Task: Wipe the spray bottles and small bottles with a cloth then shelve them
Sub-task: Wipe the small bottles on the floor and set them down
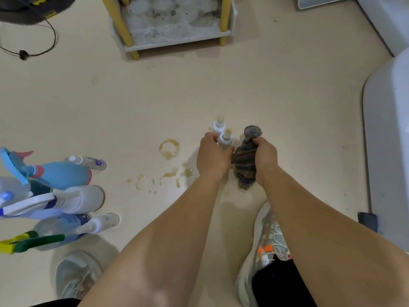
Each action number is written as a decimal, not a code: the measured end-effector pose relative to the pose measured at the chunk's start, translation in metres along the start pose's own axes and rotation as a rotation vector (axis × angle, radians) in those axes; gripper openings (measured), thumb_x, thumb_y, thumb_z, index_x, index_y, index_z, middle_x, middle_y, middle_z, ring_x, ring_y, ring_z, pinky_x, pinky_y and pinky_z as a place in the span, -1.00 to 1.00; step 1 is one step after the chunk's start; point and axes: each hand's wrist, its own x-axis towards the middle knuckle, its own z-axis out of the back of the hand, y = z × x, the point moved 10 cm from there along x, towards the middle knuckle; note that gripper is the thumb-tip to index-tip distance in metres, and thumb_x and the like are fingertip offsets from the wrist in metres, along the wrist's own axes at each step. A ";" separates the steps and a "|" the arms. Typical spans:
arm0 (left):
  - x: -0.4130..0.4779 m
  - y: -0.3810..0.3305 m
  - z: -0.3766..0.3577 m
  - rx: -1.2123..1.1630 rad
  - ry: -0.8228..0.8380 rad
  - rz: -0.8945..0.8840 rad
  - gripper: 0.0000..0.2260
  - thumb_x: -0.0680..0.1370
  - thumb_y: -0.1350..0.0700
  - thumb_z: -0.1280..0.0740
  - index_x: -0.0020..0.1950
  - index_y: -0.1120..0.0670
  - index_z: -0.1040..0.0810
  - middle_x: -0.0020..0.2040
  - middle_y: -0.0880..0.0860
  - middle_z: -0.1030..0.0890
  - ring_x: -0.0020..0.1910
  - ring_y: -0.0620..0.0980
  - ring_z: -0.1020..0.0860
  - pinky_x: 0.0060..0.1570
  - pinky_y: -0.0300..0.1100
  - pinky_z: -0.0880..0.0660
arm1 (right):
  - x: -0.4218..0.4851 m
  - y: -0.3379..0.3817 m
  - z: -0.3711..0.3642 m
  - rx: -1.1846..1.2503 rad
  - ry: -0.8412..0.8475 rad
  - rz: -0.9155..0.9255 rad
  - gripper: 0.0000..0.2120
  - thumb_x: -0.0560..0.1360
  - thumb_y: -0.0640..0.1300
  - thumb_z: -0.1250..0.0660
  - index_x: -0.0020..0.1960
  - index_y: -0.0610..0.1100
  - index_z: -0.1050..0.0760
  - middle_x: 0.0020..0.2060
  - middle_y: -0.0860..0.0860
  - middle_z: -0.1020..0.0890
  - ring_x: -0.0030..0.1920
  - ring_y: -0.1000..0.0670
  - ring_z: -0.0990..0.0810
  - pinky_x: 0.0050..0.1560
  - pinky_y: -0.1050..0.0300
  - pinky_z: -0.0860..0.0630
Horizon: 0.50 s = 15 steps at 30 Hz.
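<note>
My left hand [212, 158] grips a small white bottle [225, 140] with a yellowish cap, low over the floor. A second small white bottle [218, 126] stands just behind it. My right hand [264, 157] is closed on a bunched grey striped cloth [244, 167], right beside the held bottle. Several spray bottles lie and stand at the left: a blue one [59, 175], a white one [75, 199], a clear one with a green and yellow trigger [55, 231]. The shelf [177, 38] with yellow legs stands at the top centre.
Brownish ring stains [169, 148] and drips mark the beige floor left of my hands. Two small clear bottles [88, 161] [104, 221] lie near the sprays. A black cable [39, 41] loops at top left. White furniture [389, 129] lines the right side. My shoes [265, 240] are below.
</note>
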 end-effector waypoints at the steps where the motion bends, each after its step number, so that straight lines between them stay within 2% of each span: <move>1: 0.003 0.003 -0.004 -0.010 0.004 0.006 -0.64 0.50 -0.10 -0.45 0.21 -0.03 -0.45 0.04 -0.15 -0.49 -0.04 -0.09 -0.51 -0.10 -0.17 -0.39 | 0.006 -0.001 -0.007 0.004 0.029 0.003 -0.79 0.57 -0.06 -0.21 -0.11 -0.12 -0.57 -0.20 -0.11 -0.63 -0.22 -0.11 -0.61 -0.12 0.04 -0.53; 6: 0.013 0.012 -0.010 -0.033 -0.015 0.016 -0.75 0.53 -0.09 -0.42 0.10 -0.10 -0.42 -0.07 -0.21 -0.52 -0.09 -0.13 -0.53 -0.12 -0.15 -0.43 | 0.021 -0.008 -0.028 -0.016 0.102 0.011 -0.75 0.53 0.04 -0.23 -0.15 -0.08 -0.57 -0.19 -0.09 -0.65 -0.14 -0.11 -0.63 0.05 -0.08 -0.57; 8: 0.013 0.011 -0.007 -0.027 -0.037 -0.005 -0.79 0.53 -0.08 -0.41 0.07 -0.09 -0.45 -0.07 -0.19 -0.56 -0.08 -0.11 -0.56 -0.14 -0.15 -0.45 | 0.019 -0.011 -0.032 -0.021 0.121 0.018 -0.75 0.50 0.04 -0.22 -0.17 -0.08 -0.58 -0.19 -0.09 -0.67 -0.12 -0.11 -0.63 0.10 -0.13 -0.57; 12: 0.006 0.008 0.001 -0.083 -0.054 -0.036 -0.82 0.52 -0.05 -0.43 0.00 -0.04 -0.48 -0.18 -0.16 -0.57 -0.20 -0.19 -0.54 -0.26 -0.24 -0.38 | 0.009 -0.012 -0.037 0.002 0.156 0.023 -0.74 0.49 0.03 -0.21 -0.16 -0.09 -0.60 -0.19 -0.10 -0.67 -0.11 -0.12 -0.64 0.06 -0.11 -0.57; 15: -0.004 0.007 0.012 -0.121 -0.057 -0.054 -0.81 0.51 0.00 -0.45 -0.03 0.01 -0.47 -0.22 -0.12 -0.56 -0.26 -0.21 -0.50 -0.30 -0.27 -0.36 | -0.008 -0.010 -0.040 0.008 0.162 0.034 -0.72 0.48 0.03 -0.22 -0.10 -0.11 -0.63 -0.14 -0.12 -0.69 -0.08 -0.12 -0.65 0.17 -0.18 -0.57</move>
